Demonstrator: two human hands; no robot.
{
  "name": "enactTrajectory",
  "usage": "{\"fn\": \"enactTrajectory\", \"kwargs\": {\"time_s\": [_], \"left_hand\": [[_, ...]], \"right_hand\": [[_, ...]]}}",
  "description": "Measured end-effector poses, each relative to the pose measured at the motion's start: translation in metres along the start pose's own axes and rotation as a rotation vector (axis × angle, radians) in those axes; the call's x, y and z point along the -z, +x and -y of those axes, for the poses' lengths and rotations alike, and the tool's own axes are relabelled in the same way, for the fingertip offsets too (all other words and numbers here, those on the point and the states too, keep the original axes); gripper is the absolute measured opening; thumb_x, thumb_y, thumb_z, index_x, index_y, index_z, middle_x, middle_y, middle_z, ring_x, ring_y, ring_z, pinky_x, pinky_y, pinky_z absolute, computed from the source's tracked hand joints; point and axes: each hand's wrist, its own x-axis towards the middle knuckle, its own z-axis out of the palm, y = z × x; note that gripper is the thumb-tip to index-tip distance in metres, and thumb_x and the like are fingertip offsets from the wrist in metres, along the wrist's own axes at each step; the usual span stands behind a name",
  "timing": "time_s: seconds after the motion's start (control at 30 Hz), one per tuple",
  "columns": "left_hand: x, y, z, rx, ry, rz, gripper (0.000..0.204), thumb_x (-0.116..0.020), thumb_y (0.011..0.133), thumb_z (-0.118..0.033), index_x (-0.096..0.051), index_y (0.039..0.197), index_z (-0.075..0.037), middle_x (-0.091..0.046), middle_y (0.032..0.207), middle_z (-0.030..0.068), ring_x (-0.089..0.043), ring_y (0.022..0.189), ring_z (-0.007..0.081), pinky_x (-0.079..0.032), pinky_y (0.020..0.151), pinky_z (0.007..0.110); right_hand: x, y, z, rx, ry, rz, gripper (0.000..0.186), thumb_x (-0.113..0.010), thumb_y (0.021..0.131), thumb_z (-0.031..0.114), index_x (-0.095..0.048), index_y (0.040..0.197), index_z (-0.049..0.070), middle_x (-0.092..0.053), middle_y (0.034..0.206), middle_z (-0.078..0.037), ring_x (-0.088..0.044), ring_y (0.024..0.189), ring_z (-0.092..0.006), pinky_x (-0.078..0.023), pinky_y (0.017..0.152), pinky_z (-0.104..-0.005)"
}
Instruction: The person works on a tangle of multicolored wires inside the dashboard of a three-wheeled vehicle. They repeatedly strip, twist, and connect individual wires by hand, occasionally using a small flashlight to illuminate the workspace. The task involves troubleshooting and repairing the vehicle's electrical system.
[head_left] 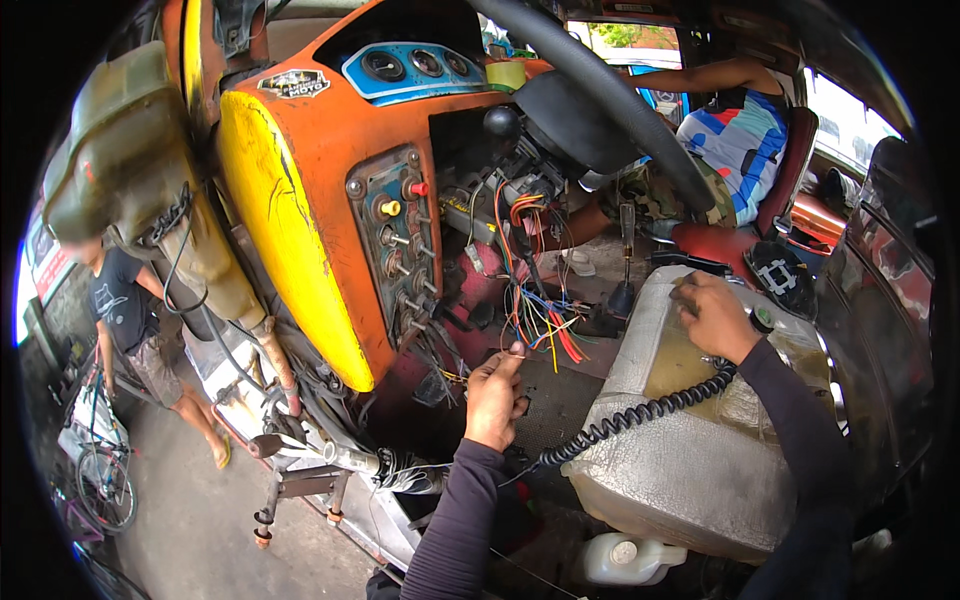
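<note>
barely discernible: thin wire in left hand

Downward fisheye view from head

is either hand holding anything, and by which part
The left hand seems to pinch a thin wire, exactly where along it is unclear; whether the right hand holds anything cannot be told.

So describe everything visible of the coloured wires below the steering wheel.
The coloured wires hang in a loose bunch below the steering wheel: thin, apparently plastic-coated strands in red, blue, yellow, orange and white. They fan out downward, with several loose ends, some red ones thicker. The left hand is at their lower left edge; whether it pinches a strand is unclear.
</note>
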Motion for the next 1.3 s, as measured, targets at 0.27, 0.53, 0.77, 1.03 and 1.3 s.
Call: {"fn": "enactTrajectory", "kwargs": {"time_s": [0.27, 0.53, 0.77, 1.03, 1.3], "left_hand": [[-0.009, 0.015, 0.003, 0.069, -0.097, 0.05, 0.02, -0.073, 0.102, -0.028, -0.067, 0.107, -0.01, -0.039, 0.07, -0.0091, -0.031, 0.053, 0.003, -0.022, 0.044, 0.024], [0.004, -0.011, -0.009, 0.015, -0.14, 0.158, 0.013, -0.066, 0.105, -0.02, -0.069, 0.097, -0.01, -0.039, 0.068, -0.0115, -0.029, 0.052, 0.0012, -0.023, 0.044, 0.023], [0.008, -0.02, -0.019, 0.007, -0.1, 0.144, 0.019, -0.064, 0.105, -0.022, -0.071, 0.1, -0.004, -0.035, 0.067, -0.0117, -0.03, 0.052, 0.0011, -0.021, 0.043, 0.021], [0.008, -0.024, -0.02, 0.016, -0.129, 0.141, 0.02, -0.062, 0.106, -0.023, -0.07, 0.102, -0.006, -0.039, 0.068, -0.011, -0.032, 0.053, 0.0006, -0.023, 0.043, 0.02], [0.007, -0.025, -0.019, 0.002, -0.141, 0.109, 0.026, -0.056, 0.107, -0.024, -0.07, 0.107, -0.002, -0.039, 0.071, -0.0103, -0.033, 0.054, 0.0007, -0.023, 0.044, 0.02]], "right_hand": [[0.025, 0.007, 0.105, 0.116, 0.436, 0.227, 0.019, -0.07, 0.092, 0.017, -0.078, 0.104, 0.005, -0.076, 0.095, -0.019, -0.073, 0.089, -0.0403, -0.057, 0.08, -0.0474], [-0.007, -0.01, 0.159, 0.348, 0.35, -0.035, 0.015, -0.072, 0.092, 0.011, -0.071, 0.106, 0.007, -0.074, 0.082, -0.014, -0.071, 0.068, -0.0342, -0.055, 0.061, -0.0434], [-0.015, -0.021, 0.153, 0.794, 0.078, 0.029, 0.074, -0.072, 0.092, 0.028, -0.048, 0.162, 0.018, -0.068, 0.075, -0.005, -0.07, 0.065, -0.0251, -0.054, 0.06, -0.0381], [-0.019, -0.019, 0.152, 0.64, 0.129, 0.122, 0.083, -0.069, 0.095, 0.026, -0.032, 0.168, 0.017, -0.066, 0.071, -0.005, -0.071, 0.065, -0.0276, -0.058, 0.061, -0.0436], [-0.017, -0.019, 0.153, 0.547, 0.121, 0.211, 0.086, -0.069, 0.095, 0.025, -0.027, 0.17, 0.022, -0.063, 0.077, -0.005, -0.07, 0.069, -0.0281, -0.059, 0.063, -0.0439]]}}
